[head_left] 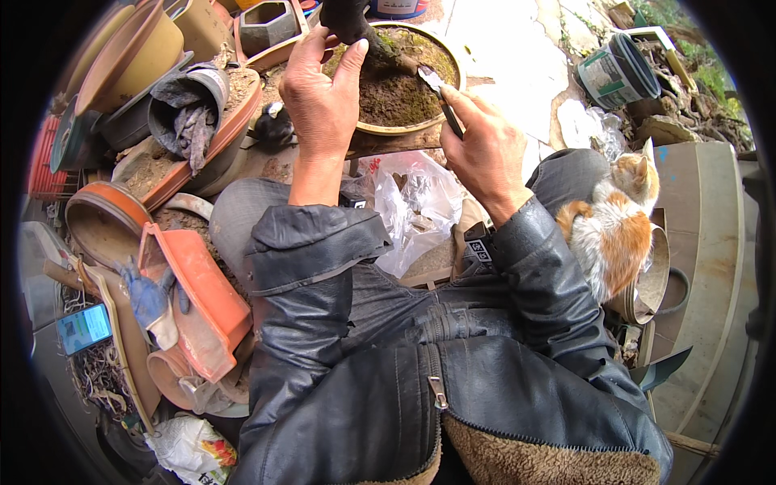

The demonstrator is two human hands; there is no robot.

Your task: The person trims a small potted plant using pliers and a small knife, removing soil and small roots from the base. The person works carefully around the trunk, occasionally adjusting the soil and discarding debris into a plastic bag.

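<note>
A round shallow pot (386, 129) with brown soil and green moss stands in front of me. From it rises a thick dark trunk (346, 19), partly cut off by the top edge of the view. My left hand (326, 113) is closed around the trunk low down, thumb toward the soil; some fingers are hidden behind it. In my right hand (483, 145) is a small knife (447, 111) with a dark handle. Its pale blade meets the end of a brown, root-like piece reaching out from the trunk over the soil.
An orange-and-white cat (610, 222) sits by my right knee. A crumpled clear plastic bag (412, 210) lies between my legs. Stacked pots (121, 61), an orange planter (202, 283), a blue glove (148, 299) and a phone (84, 329) crowd the left. A dark bucket (616, 73) lies tilted far right.
</note>
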